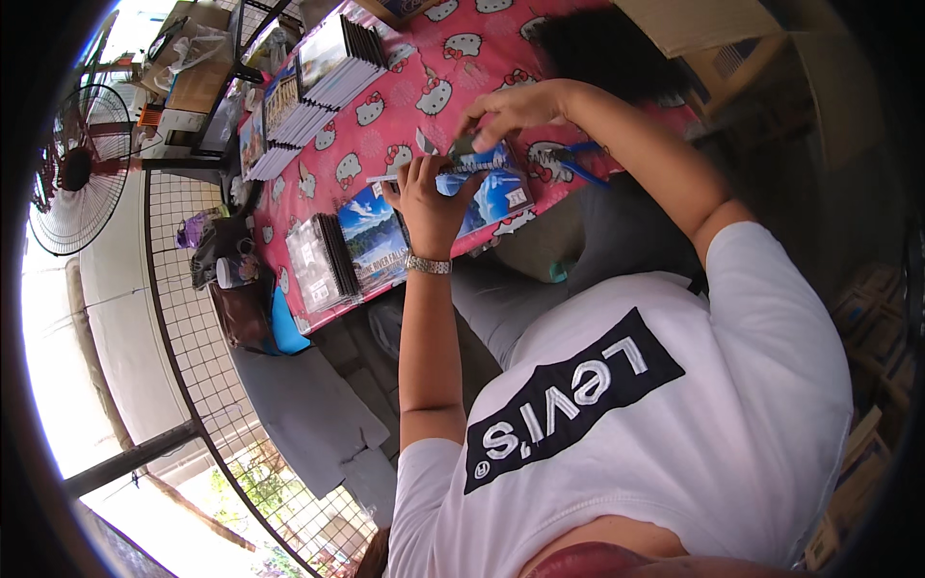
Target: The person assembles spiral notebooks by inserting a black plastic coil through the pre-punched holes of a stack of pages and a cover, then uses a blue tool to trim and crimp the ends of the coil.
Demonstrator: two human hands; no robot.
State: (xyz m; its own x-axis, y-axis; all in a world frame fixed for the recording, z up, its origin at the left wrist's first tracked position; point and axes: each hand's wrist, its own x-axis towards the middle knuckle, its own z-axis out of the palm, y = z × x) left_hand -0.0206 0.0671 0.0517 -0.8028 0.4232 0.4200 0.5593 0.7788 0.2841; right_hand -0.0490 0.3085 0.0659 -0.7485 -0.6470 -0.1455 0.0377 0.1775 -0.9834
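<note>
We take the pink cartoon-print tablecloth (405, 106) as our landmark. On its far end stand tall stacks of spiral-bound booklets (318, 91), packed edge to edge. Nearer us along the cloth's edge lies a shorter stack (318, 262), and beside it a booklet with a blue landscape cover (374, 236). Blue-handled pliers (568, 159) lie on the cloth just right of the hands. Off the cloth's left edge we see a wire grid panel (193, 328), a brown bag (241, 313) and a standing fan (77, 169).

A dark mass at the cloth's top right is too blurred to identify, and the cardboard boxes (694, 24) beyond it are cut off by the rim. Our white shirt (674, 424) hides the cloth's near right corner.

In the middle of the cloth we hold a blue-covered notebook (487, 188). Our left hand (429, 207), watch on its wrist, curls its fingers around the notebook's left end from below, firmly closed on it. Our right hand (511, 108) comes over from above, fingertips pinched together at the notebook's top edge; what they pinch is too small to tell.
</note>
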